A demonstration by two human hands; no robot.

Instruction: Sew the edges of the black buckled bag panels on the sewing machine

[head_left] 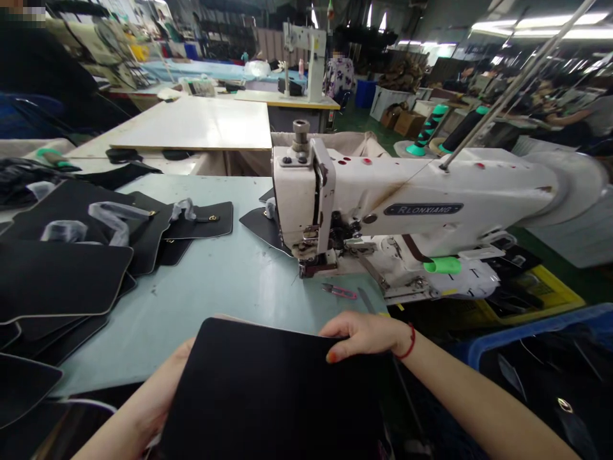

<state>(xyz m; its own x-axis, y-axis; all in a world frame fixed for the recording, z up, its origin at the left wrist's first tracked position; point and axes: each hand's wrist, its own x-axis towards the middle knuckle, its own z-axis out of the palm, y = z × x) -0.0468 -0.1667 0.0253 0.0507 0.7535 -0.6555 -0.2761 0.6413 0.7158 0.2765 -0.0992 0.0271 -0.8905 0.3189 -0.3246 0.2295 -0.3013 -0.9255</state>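
Note:
A flat black panel lies at the near edge of the pale blue table, held by both hands. My right hand grips its top right corner, fingers curled over the edge; a red cord circles that wrist. My left hand holds the panel's left side, its fingers mostly hidden beneath the panel. Just beyond the panel stands the white sewing machine, with its needle area above the table.
Stacks of black panels with pale edging cover the table's left. Small black flaps with metal snaps lie mid-table. Pink thread snips rest by the machine. A blue bin sits at right. Other workers sit in the background.

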